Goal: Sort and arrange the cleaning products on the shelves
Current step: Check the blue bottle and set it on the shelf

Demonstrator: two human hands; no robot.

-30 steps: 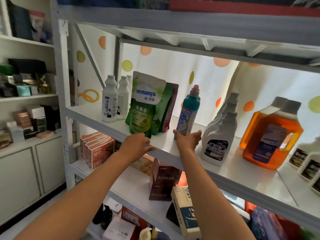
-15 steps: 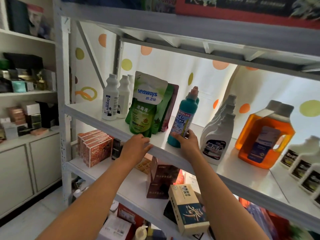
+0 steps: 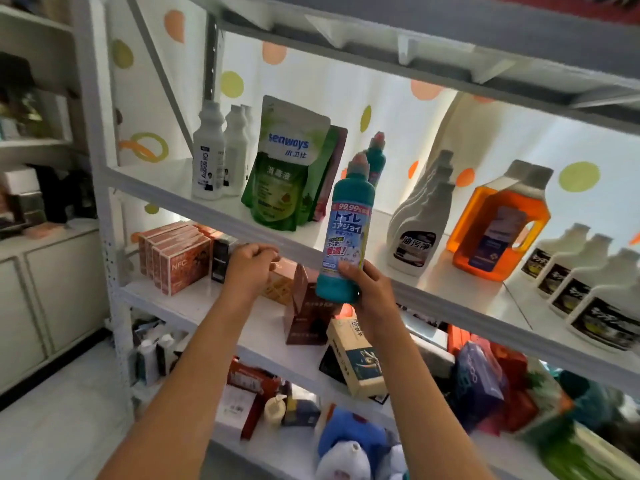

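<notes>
Risk of slippage: my right hand grips the teal bottle only at its base; left hand, loosely curled, holds nothing.

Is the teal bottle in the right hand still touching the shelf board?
Apart. The head view shows the right hand holding the teal bottle tilted in front of the shelf board, its base hanging below the board's front edge.

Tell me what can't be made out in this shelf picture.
Head view only:
- Small print on the teal bottle: too small.
- Base of that bottle: covered by the right hand.
- Left hand: fingers curled at the shelf edge; whether they hold anything is unclear.
- Second teal bottle: mostly hidden behind the first.
</notes>
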